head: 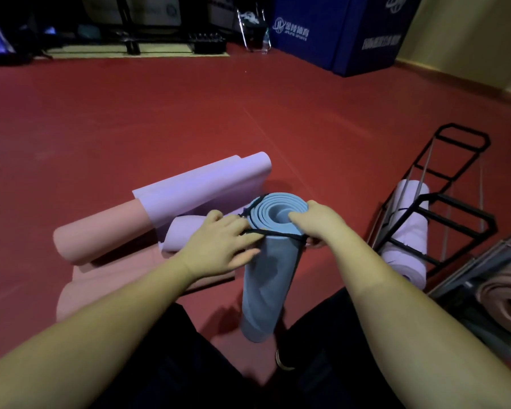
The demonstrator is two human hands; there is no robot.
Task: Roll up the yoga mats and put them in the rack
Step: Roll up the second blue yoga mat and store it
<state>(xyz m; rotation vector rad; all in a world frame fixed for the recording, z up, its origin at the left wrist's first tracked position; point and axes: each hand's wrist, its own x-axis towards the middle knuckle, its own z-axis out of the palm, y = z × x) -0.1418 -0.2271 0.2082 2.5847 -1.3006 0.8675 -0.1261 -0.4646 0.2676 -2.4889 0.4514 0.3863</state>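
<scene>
A person stands a rolled blue yoga mat (pixel 266 278) on end on the red floor (pixel 130 119), between dark-trousered legs, its spiral top facing the camera. The left hand (pixel 219 246) lies against the roll's upper left side, fingers spread and nearly straight, fingertips touching a black strap (pixel 273 233) that circles the mat just under its top edge. The right hand (pixel 316 224) curls over the top rim, thumb reaching into the spiral and fingers bent around the far side, where they appear to pinch the strap; a length of strap hangs down the mat's right flank. Just behind the left hand lie a loosely rolled lilac mat (pixel 201 190) and a pink mat (pixel 101 231), partly unrolled, touching one another on the floor. Near the room's right edge a black wire rack (pixel 434 208) holds one rolled pale lilac mat (pixel 407 240) upright. Beside it, at the right border, a grey rack (pixel 481 278) carries a rolled brownish mat (pixel 508 302). Blue padded blocks (pixel 337 31) stand against the back wall.
</scene>
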